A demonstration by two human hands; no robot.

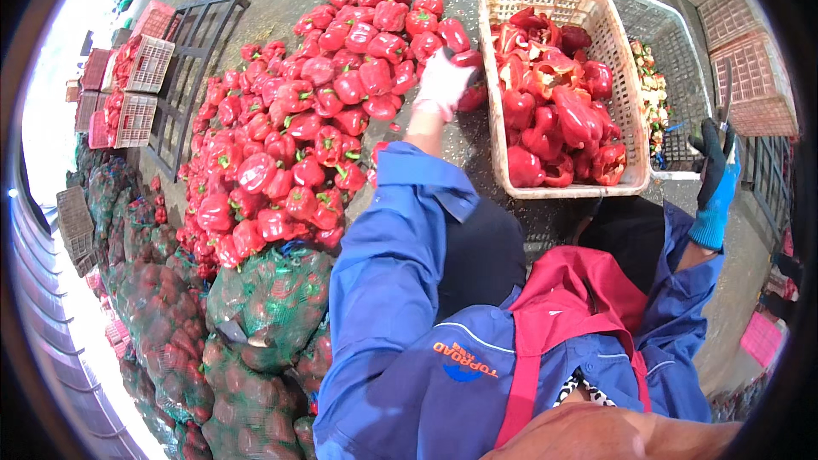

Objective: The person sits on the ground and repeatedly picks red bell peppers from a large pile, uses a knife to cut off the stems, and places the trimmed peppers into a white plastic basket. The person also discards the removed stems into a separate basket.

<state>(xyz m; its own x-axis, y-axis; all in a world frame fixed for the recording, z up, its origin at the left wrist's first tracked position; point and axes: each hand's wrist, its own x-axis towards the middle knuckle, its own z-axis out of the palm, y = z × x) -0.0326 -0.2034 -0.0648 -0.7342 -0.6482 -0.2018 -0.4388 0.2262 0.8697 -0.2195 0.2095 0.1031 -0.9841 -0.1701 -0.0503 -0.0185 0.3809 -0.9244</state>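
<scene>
My left hand (442,84), in a pale glove with dark fingertips, reaches to the right edge of a large heap of red bell peppers (348,86) on the floor. Between its thumb and fingers is a red bell pepper (466,59), partly covered by the glove. Another pepper (471,97) lies just below it, beside the crate. My right hand (714,169), in a blue and black glove, grips a knife (728,92) with its narrow blade pointing up. Between my hands stands a white plastic crate (567,191) holding cut and hollowed red peppers (562,115).
Against that crate's right side is a second white crate (677,25) with pepper cores (648,92). Green mesh sacks (268,306) of peppers crowd the left. A dark metal rack (195,51) and filled crates (137,118) lie beyond the heap. Stacked crates (744,70) line the far right.
</scene>
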